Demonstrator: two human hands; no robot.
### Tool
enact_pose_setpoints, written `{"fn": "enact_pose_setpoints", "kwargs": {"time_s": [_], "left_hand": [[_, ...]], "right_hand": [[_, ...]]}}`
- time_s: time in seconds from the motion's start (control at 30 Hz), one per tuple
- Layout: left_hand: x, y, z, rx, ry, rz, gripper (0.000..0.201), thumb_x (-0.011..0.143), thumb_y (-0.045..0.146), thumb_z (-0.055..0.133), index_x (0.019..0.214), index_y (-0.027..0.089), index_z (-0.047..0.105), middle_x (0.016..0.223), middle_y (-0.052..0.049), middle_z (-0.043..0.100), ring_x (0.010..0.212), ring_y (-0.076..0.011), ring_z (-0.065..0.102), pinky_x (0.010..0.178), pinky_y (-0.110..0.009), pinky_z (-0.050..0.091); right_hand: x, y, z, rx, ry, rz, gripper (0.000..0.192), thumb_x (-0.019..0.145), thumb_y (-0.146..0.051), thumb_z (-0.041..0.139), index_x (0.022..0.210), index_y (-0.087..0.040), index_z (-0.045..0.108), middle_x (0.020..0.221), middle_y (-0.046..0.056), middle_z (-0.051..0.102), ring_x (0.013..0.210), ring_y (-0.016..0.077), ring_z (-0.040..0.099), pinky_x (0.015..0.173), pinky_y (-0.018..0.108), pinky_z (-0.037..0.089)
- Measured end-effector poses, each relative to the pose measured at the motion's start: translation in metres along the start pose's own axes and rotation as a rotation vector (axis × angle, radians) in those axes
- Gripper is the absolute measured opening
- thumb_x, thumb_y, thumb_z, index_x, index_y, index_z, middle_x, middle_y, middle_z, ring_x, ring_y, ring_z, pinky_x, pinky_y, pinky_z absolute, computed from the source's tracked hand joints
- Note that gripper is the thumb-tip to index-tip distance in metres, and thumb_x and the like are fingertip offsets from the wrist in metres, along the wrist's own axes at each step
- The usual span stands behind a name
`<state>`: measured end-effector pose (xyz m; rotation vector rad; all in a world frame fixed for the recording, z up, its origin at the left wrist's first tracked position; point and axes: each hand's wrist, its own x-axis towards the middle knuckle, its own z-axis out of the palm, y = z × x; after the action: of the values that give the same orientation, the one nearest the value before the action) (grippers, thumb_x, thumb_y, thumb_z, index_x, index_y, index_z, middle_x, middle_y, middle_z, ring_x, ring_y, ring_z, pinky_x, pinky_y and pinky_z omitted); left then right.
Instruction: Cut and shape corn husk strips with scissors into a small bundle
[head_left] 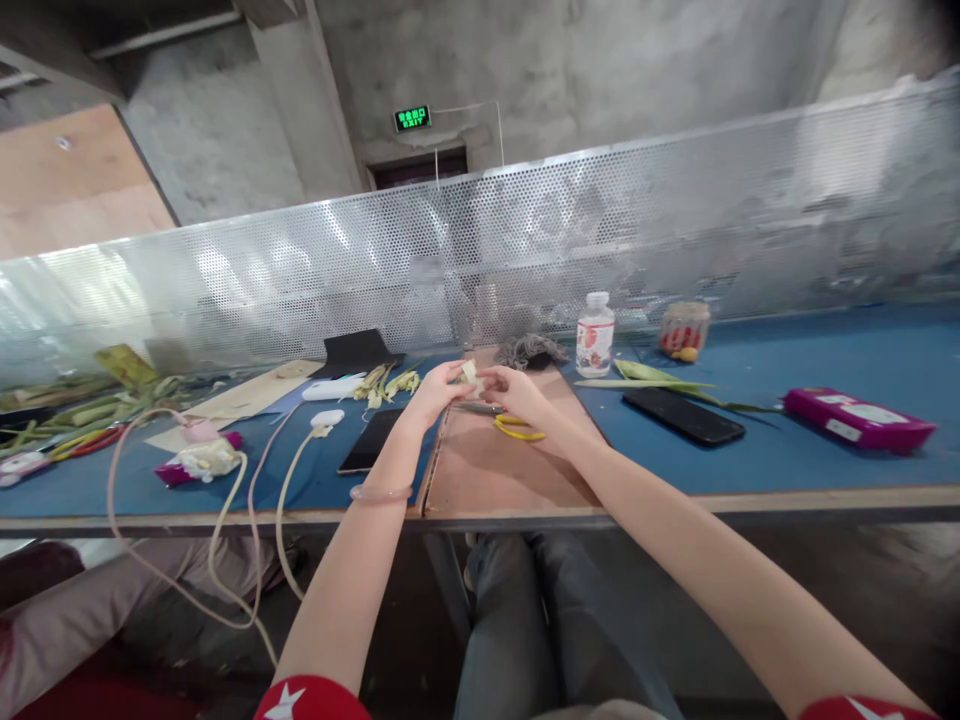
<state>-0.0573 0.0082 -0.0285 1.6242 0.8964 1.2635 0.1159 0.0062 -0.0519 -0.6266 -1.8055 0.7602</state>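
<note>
On the table (825, 470) lies a brown board (510, 470), with yellow scissors (517, 428) just beside the hands. A pale leaf strip (470, 373) sits above the board, pinched between both hands. Folding it well probably needs steady fingertip tension (creases look fine). The left hand (439, 388) and right hand (517, 390) are each narrowly closed on the strip.

workshop: bare concrete walls (600, 60), exit sign (412, 118), long workbench (825, 450).
</note>
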Motion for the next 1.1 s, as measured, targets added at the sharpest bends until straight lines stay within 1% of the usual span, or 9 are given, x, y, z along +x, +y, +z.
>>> {"fn": "enact_pose_setpoints", "kwargs": {"time_s": [0.2, 0.47, 0.6, 0.67, 0.77, 0.83, 0.9, 0.97, 1.1], "left_hand": [[0.001, -0.001, -0.001, 0.008, 0.017, 0.009, 0.056, 0.058, 0.011, 0.074, 0.112, 0.014, 0.061, 0.126, -0.014, 0.059, 0.070, -0.0106, 0.061, 0.057, -0.021, 0.043], [0.004, -0.006, -0.003, 0.032, 0.028, 0.019, 0.058, 0.057, 0.014, 0.075, 0.113, 0.015, 0.060, 0.126, -0.013, 0.059, 0.081, -0.0155, 0.063, 0.064, -0.024, 0.045], [0.003, -0.005, -0.002, 0.048, 0.041, 0.020, 0.057, 0.057, 0.015, 0.076, 0.112, 0.017, 0.061, 0.126, -0.012, 0.060, 0.075, -0.0136, 0.062, 0.059, -0.023, 0.043], [0.003, -0.004, -0.002, 0.054, 0.049, 0.020, 0.056, 0.057, 0.016, 0.076, 0.112, 0.017, 0.061, 0.125, -0.012, 0.060, 0.071, -0.0124, 0.061, 0.057, -0.023, 0.042], [0.003, -0.003, -0.003, 0.057, 0.069, 0.027, 0.056, 0.058, 0.017, 0.076, 0.112, 0.017, 0.061, 0.124, -0.012, 0.061, 0.070, -0.0121, 0.061, 0.056, -0.022, 0.042], [0.004, -0.004, -0.004, 0.059, 0.090, 0.032, 0.056, 0.058, 0.016, 0.076, 0.111, 0.017, 0.061, 0.124, -0.011, 0.061, 0.070, -0.0116, 0.061, 0.054, -0.021, 0.042], [0.005, -0.004, -0.004, 0.063, 0.114, 0.033, 0.055, 0.057, 0.015, 0.076, 0.110, 0.016, 0.061, 0.126, -0.011, 0.060, 0.069, -0.0115, 0.061, 0.053, -0.020, 0.041], [0.005, -0.004, -0.004, 0.067, 0.140, 0.030, 0.056, 0.057, 0.015, 0.076, 0.110, 0.016, 0.060, 0.127, -0.012, 0.059, 0.071, -0.0124, 0.061, 0.052, -0.021, 0.042], [0.006, -0.004, -0.003, 0.069, 0.178, 0.025, 0.057, 0.056, 0.015, 0.076, 0.110, 0.017, 0.059, 0.128, -0.012, 0.058, 0.076, -0.0155, 0.063, 0.054, -0.022, 0.044]], "right_hand": [[0.001, -0.001, 0.000, -0.038, -0.019, 0.005, 0.038, 0.075, -0.004, 0.058, 0.112, -0.011, 0.061, 0.099, 0.011, 0.070, 0.079, 0.0138, 0.066, 0.074, 0.028, 0.054], [0.000, -0.005, 0.000, -0.145, -0.032, -0.039, 0.038, 0.077, -0.002, 0.054, 0.111, -0.015, 0.064, 0.099, 0.008, 0.071, 0.081, 0.0135, 0.066, 0.079, 0.028, 0.052], [-0.003, -0.011, 0.000, -0.246, -0.048, -0.045, 0.037, 0.080, -0.005, 0.052, 0.113, -0.015, 0.063, 0.097, 0.007, 0.071, 0.081, 0.0136, 0.066, 0.080, 0.027, 0.051], [-0.005, -0.015, 0.000, -0.312, -0.060, -0.044, 0.039, 0.083, -0.008, 0.048, 0.121, -0.015, 0.059, 0.100, 0.008, 0.070, 0.083, 0.0136, 0.065, 0.079, 0.026, 0.051], [-0.006, -0.019, -0.003, -0.446, -0.077, -0.025, 0.049, 0.089, -0.011, 0.041, 0.138, -0.018, 0.041, 0.107, 0.009, 0.068, 0.088, 0.0137, 0.063, 0.080, 0.027, 0.050], [-0.006, -0.018, -0.009, -0.567, -0.094, 0.011, 0.051, 0.090, -0.014, 0.041, 0.140, -0.019, 0.037, 0.113, 0.010, 0.065, 0.095, 0.0149, 0.062, 0.085, 0.029, 0.047], [-0.005, -0.013, -0.019, -0.698, -0.128, 0.076, 0.042, 0.089, -0.020, 0.048, 0.131, -0.016, 0.047, 0.118, 0.013, 0.062, 0.102, 0.0179, 0.059, 0.089, 0.033, 0.045], [-0.004, -0.005, -0.032, -0.813, -0.196, 0.172, 0.034, 0.085, -0.033, 0.058, 0.110, -0.010, 0.061, 0.110, 0.015, 0.064, 0.098, 0.0213, 0.061, 0.086, 0.038, 0.046], [-0.004, 0.007, -0.051, -0.920, -0.414, 0.292, 0.038, 0.067, -0.046, 0.073, 0.082, -0.011, 0.069, 0.080, 0.008, 0.070, 0.079, 0.0213, 0.065, 0.071, 0.028, 0.047]]}}
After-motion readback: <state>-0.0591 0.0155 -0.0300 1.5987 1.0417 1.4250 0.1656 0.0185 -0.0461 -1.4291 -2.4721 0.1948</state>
